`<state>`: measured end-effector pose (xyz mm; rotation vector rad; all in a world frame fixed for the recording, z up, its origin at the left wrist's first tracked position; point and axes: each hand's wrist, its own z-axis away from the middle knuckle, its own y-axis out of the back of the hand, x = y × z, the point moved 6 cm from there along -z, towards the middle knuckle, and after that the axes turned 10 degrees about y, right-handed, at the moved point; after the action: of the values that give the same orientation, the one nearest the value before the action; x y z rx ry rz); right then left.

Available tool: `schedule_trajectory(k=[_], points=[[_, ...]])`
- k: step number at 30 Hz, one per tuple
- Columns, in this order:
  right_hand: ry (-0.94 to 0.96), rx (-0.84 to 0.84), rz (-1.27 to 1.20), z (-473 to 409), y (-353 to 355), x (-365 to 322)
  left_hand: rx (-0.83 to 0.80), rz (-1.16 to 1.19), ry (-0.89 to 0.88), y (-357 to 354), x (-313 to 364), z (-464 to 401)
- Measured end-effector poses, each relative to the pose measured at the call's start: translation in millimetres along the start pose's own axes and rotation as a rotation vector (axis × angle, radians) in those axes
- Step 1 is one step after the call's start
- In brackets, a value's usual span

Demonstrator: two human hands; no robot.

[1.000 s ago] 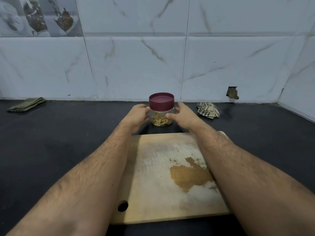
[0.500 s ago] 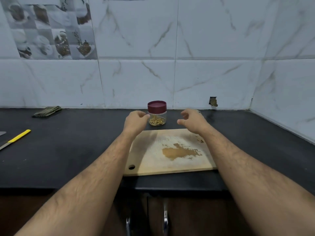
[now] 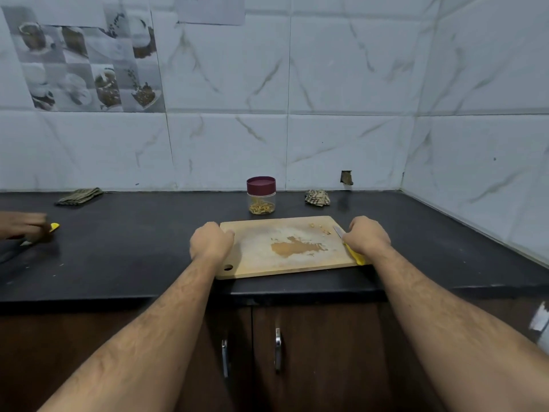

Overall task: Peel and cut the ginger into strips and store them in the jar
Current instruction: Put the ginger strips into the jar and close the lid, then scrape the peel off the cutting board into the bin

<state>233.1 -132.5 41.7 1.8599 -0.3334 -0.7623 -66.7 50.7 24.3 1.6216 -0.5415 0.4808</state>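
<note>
With ginger strips [image 3: 261,207] sealed in the lidded jar [image 3: 261,195] at the table's far side, the right hand [image 3: 367,235] grasps a yellow knife [image 3: 350,248] on the cutting board [image 3: 285,248], the left hand [image 3: 211,242] is curled at its left edge, grip uncertain; only tidying seems left.

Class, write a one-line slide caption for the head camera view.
Lidded jar of ginger strips behind the cutting board; left hand at its edge, right hand holding a yellow-handled knife.

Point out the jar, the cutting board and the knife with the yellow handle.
jar [image 3: 261,200]: head view, on its clear wall.
cutting board [image 3: 261,236]: head view, on bare wood left of the stain.
knife [image 3: 355,255]: head view, on its yellow handle below the right hand [image 3: 367,236].
</note>
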Motion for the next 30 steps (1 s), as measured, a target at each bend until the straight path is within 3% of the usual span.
schedule_trajectory(k=[6, 10, 22, 30], points=[[-0.111, -0.055, 0.063, 11, -10, 13, -0.050, -0.205, 0.091, -8, 0, 13], [-0.151, -0.035, 0.080, 11, -18, 14, -0.074, -0.216, 0.142, -15, 1, 10], [-0.245, 0.104, -0.059, 29, -20, 26, -0.062, -0.095, 0.220, -24, -5, 15], [-0.296, 0.196, -0.134, 45, -1, 41, -0.242, 0.172, 0.213, -18, 8, 26]])
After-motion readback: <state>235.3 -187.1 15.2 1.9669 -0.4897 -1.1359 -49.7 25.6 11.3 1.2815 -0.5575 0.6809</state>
